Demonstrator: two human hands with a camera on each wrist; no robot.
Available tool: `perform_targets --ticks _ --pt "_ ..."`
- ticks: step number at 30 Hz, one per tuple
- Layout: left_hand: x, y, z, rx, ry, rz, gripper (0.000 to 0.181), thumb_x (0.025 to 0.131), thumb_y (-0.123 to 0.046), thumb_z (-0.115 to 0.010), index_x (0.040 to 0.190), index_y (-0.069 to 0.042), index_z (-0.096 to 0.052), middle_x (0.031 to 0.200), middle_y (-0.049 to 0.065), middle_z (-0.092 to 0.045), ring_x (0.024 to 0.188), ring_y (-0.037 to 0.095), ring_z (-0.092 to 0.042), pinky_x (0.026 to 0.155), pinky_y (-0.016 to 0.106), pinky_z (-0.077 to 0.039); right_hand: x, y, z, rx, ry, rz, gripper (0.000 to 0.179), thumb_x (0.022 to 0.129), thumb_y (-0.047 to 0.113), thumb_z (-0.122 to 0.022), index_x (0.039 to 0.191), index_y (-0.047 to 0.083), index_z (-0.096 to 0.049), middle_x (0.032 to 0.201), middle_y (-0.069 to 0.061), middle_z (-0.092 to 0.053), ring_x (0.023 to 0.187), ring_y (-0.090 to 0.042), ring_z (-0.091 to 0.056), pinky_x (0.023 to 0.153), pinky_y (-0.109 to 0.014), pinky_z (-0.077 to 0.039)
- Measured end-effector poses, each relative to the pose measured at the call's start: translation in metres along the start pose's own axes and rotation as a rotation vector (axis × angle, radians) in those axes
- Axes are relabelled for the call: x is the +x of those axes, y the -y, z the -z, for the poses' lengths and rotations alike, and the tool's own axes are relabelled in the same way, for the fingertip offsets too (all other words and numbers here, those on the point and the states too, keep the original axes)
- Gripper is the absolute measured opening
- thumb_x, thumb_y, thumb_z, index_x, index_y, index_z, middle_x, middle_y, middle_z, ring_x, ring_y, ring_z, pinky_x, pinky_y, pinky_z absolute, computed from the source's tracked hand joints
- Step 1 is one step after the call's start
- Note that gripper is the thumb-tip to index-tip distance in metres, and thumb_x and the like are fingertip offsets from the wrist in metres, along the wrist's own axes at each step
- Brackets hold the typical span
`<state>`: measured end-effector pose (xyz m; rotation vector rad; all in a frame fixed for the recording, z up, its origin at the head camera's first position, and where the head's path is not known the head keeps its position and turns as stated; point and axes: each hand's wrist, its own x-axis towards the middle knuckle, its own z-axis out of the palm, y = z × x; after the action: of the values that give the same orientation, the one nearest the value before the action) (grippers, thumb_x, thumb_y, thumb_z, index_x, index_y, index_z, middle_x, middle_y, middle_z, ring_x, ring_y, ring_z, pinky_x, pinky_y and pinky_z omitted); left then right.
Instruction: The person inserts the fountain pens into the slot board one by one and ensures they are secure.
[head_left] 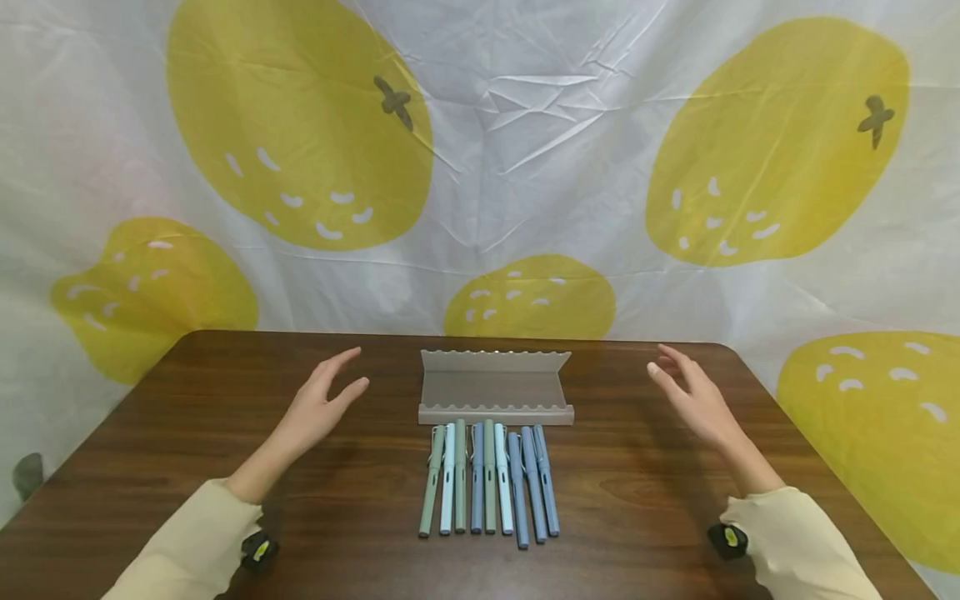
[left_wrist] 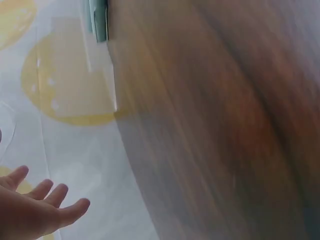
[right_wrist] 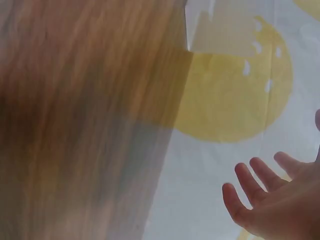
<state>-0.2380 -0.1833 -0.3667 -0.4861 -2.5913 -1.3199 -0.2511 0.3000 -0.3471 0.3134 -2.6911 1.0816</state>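
Both hands hover over the table with nothing in them. On the left, my left hand has its fingers and thumb spread and points toward the translucent pen rack. My right hand mirrors it on the other side, fingers extended and apart. Between them the rack has a notched back wall and a notched front edge. In front of it several capped pens lie side by side: green pens, light blue pens and darker blue pens. Some pen ends show at the top of the left wrist view.
A dark brown wooden table carries everything. Behind its far edge hangs a white cloth printed with large yellow fruit. A dark wrist device sits at the left cuff and a similar device at the right.
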Motion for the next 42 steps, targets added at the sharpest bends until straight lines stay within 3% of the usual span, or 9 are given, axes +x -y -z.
perform_targets --ticks 4,12,16,20,23,26,34,42 --pt "0.002 -0.003 -0.012 -0.075 0.052 0.036 0.054 0.09 -0.037 -0.046 0.135 -0.011 -0.031 0.136 0.018 -0.027 0.121 0.037 -0.026 0.092 0.056 -0.025 -0.002 0.003 -0.01 0.053 0.067 -0.046 0.06 0.091 0.045 -0.038 0.137 0.008 -0.026 0.129 -0.022 -0.037 0.117 -0.038 -0.033 0.088 -0.053 -0.029" --pt "0.008 -0.01 -0.027 -0.109 0.085 0.042 0.052 0.09 -0.033 -0.049 0.134 -0.009 -0.033 0.136 0.019 -0.028 0.121 0.038 -0.029 0.092 0.056 -0.026 -0.006 0.005 -0.03 0.113 0.136 -0.054 0.055 0.092 0.042 -0.04 0.134 0.008 -0.033 0.125 -0.021 -0.041 0.114 -0.035 -0.038 0.087 -0.051 -0.033" --pt "0.005 -0.028 -0.028 -0.117 0.096 0.039 0.049 0.091 -0.024 -0.049 0.133 -0.002 -0.033 0.135 0.023 -0.028 0.12 0.041 -0.029 0.092 0.056 -0.025 -0.007 0.006 -0.039 0.125 0.152 -0.043 0.052 0.092 0.04 -0.041 0.131 0.006 -0.037 0.122 -0.02 -0.044 0.111 -0.034 -0.041 0.087 -0.049 -0.034" --pt "0.009 -0.026 -0.032 -0.123 0.098 0.05 0.048 0.091 -0.019 -0.049 0.133 0.0 -0.032 0.135 0.024 -0.028 0.119 0.041 -0.029 0.092 0.055 -0.025 -0.007 0.011 -0.045 0.129 0.179 -0.038 0.05 0.092 0.039 -0.042 0.13 0.006 -0.039 0.121 -0.019 -0.046 0.108 -0.032 -0.045 0.085 -0.048 -0.036" --pt "0.016 -0.011 -0.038 -0.113 0.094 0.046 0.05 0.091 -0.027 -0.049 0.133 -0.005 -0.033 0.135 0.021 -0.029 0.119 0.039 -0.031 0.091 0.054 -0.029 -0.008 0.014 -0.05 0.132 0.208 -0.028 0.049 0.092 0.038 -0.043 0.129 0.005 -0.04 0.118 -0.016 -0.048 0.104 -0.029 -0.048 0.084 -0.045 -0.039" --pt "0.018 -0.01 -0.04 -0.103 0.087 0.038 0.05 0.09 -0.031 -0.049 0.133 -0.008 -0.034 0.135 0.018 -0.031 0.118 0.037 -0.034 0.089 0.053 -0.032 -0.007 0.015 -0.055 0.136 0.228 -0.015 0.048 0.091 0.036 -0.045 0.126 0.003 -0.042 0.111 -0.015 -0.053 0.099 -0.026 -0.052 0.081 -0.042 -0.041" --pt "0.028 -0.011 -0.047 -0.092 0.058 0.014 0.048 0.09 -0.028 -0.051 0.131 -0.008 -0.037 0.133 0.016 -0.034 0.115 0.036 -0.038 0.088 0.05 -0.035 -0.003 0.022 -0.066 0.164 0.278 -0.021 0.045 0.091 0.032 -0.048 0.121 -0.001 -0.047 0.105 -0.017 -0.057 0.088 -0.025 -0.055 0.067 -0.035 -0.045" --pt "0.036 -0.015 -0.053 -0.085 0.04 -0.002 0.047 0.09 -0.025 -0.051 0.13 -0.006 -0.038 0.128 0.019 -0.037 0.114 0.035 -0.039 0.088 0.05 -0.035 -0.001 0.028 -0.079 0.155 0.319 -0.021 0.038 0.089 0.027 -0.052 0.114 -0.001 -0.053 0.086 -0.011 -0.06 0.076 -0.022 -0.057 0.058 -0.03 -0.045"
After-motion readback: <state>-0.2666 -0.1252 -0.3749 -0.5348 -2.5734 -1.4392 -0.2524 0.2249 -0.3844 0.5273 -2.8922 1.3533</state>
